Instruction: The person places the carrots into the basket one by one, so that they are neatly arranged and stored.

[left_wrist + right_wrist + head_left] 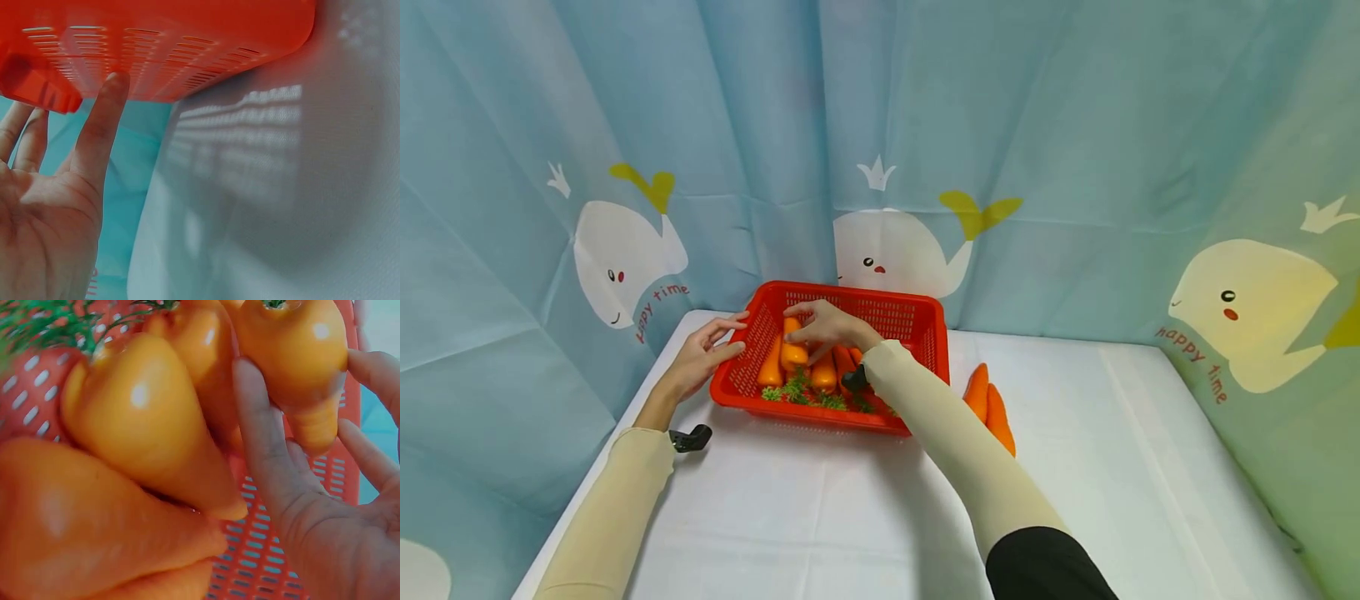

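Observation:
A red plastic basket with slotted walls holds several plump orange carrots with green leafy tops. My right hand reaches into its left half and pinches one yellow-orange carrot between thumb and fingers; that carrot stands tip toward the back beside the others. At the basket's left end is my left hand, fingers extended, fingertips at the rim. From below, the left wrist view shows one fingertip against the slotted outer wall, with other fingers by the rim.
Two more orange carrots lie on the white tabletop, right of the basket and partly behind the right forearm. A blue curtain with whale prints hangs close behind the basket and along both sides.

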A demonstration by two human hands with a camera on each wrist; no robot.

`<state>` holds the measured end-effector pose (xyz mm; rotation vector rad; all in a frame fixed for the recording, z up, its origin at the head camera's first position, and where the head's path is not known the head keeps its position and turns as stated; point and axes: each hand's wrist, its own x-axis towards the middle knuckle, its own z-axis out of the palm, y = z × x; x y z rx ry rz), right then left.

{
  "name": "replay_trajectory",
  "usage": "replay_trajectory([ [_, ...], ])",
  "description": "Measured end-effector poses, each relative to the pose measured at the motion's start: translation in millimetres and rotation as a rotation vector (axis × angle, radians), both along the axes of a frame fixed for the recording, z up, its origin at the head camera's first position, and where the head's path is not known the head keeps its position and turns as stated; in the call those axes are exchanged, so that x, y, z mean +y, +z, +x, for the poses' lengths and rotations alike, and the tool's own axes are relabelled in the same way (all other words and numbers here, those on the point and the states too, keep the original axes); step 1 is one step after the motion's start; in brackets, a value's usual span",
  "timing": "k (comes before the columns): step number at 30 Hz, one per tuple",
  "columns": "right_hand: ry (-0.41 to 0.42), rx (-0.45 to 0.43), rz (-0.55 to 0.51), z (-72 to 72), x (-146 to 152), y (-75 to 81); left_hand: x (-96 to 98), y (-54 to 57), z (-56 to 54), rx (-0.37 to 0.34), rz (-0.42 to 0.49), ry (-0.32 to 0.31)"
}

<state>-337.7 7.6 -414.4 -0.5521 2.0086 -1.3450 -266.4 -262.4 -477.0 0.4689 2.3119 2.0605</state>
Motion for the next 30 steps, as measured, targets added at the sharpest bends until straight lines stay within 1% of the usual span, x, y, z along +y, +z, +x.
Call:
replay_trajectory([
  [4,-0.023,-0.035,0.004,-4.0,-2.4,-5.0,0.6,0.4,-0.9,0.005,0.007,-0.002],
  [10,-0.014,-0.080,0.019,-5.0,-4.6,-8.8,0.9,0.1,-0.3,-0.001,0.005,0.003],
  [14,-0.020,-0.084,0.032,-5.4,-6.2,-11.5,0.5,-0.3,0.2,0.002,-0.003,0.006],
  [22,-0.040,-0.090,0.036,-4.2,-9.2,-15.7,0.3,-5.2,-1.4,0.015,0.007,0.003],
  [30,-0.060,-0.106,0.029,-4.5,-10.4,-16.1,-0.1,-3.9,-1.7,0.016,0.002,0.008],
])
